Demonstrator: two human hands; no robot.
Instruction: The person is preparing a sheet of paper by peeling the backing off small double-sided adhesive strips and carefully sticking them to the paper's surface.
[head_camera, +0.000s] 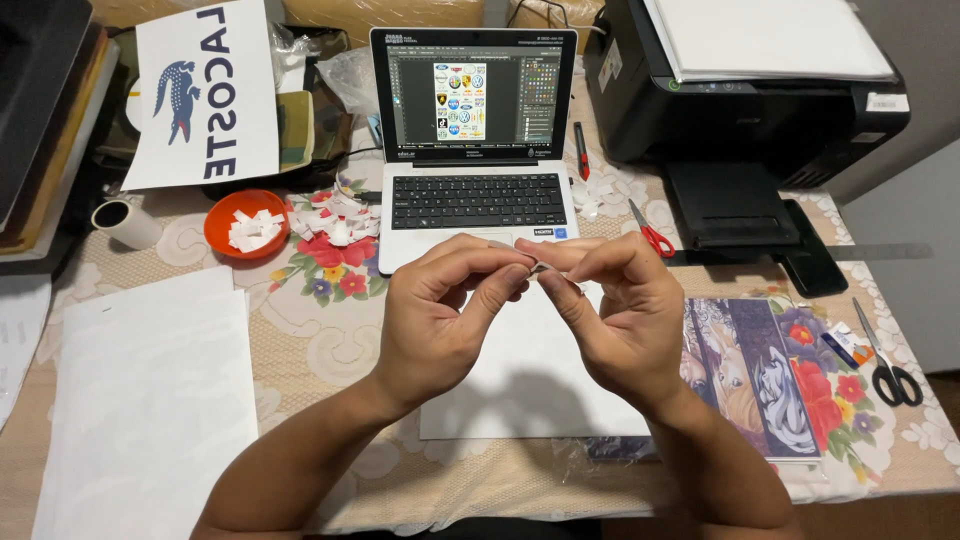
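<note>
While both hands are raised above the worktop (330, 330), a tiny pale scrap (538, 266) sits pinched between them, just in front of the laptop (472, 140). Left hand (440, 310): fingers (510, 275) curled in narrow, thumb and forefinger closed on the scrap's near edge. Right hand (620, 305): fingers (560, 252) likewise drawn tight, tips meeting the left ones at the scrap. What the scrap is made of cannot be told; it is too small.

Below the hands, a white sheet (530, 385) lies flat on the flowered cloth. To the right of it, touching or slightly overlapping, an illustrated print (750, 360) with drawn figures. Black-handled scissors (885, 365) near the right edge; red-handled scissors (650, 232) just beside the laptop's right corner, and a red pen-like tool (580, 150) along the laptop's right side.

Left of the laptop: orange bowl (248, 222) holding white cut pieces, and a loose heap of more white pieces (335, 218) between bowl and keyboard. A paper roll (125, 222) lies farther left. Large white sheets (150, 400) cover the near-left worktop. Black printer (750, 100) at the back right, well apart from the hands. Laptop screen shows an editing program with a grid of small emblems.
</note>
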